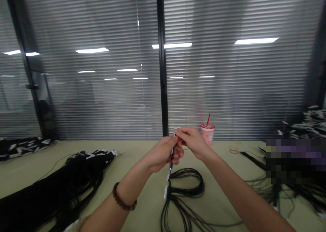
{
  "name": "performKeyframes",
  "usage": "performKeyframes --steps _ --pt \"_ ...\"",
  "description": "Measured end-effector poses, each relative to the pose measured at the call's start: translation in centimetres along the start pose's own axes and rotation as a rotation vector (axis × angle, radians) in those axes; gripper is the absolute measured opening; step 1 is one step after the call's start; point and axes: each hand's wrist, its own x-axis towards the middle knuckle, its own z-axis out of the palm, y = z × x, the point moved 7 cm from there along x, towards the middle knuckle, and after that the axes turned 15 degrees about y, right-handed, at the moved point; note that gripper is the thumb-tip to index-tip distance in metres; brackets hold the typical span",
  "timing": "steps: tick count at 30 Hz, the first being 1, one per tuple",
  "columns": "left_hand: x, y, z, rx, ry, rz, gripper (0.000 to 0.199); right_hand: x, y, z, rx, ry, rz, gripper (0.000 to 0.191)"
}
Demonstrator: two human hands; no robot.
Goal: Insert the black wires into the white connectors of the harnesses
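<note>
Near the middle, my left hand (164,151) is closed around a thin, dark and silvery strip (172,157) that stands nearly upright. My right hand (191,139) pinches the strip's top end, its fingers touching those of my left hand. What exactly the strip is cannot be made out. Below the hands, a looped bundle of thin black cables (189,191) lies on the pale table (145,198), with a whitish piece (166,192) at its tied part. The strip's lower end reaches down to this bundle.
A large black cable bundle (84,181) with white ends lies at the left. Behind my right hand stands a pink cup (208,135) with a red straw. Rubber bands (233,151) and more black cables (254,161) are at the right. Blinds (102,106) cover the glass behind.
</note>
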Motion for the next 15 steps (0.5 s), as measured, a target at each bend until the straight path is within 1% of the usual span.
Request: performKeyframes --steps 4,15 --pt "-0.03 -0.13 0.46 -0.033 -0.01 -0.008 0.023 0.07 0.07 -0.08 -0.016 0.053 -0.015 0.031" --pt "-0.79 0.53 0.91 -0.154 -0.153 -0.08 0.009 -0.17 -0.49 -0.42 -0.045 0.146 -0.057 0.031"
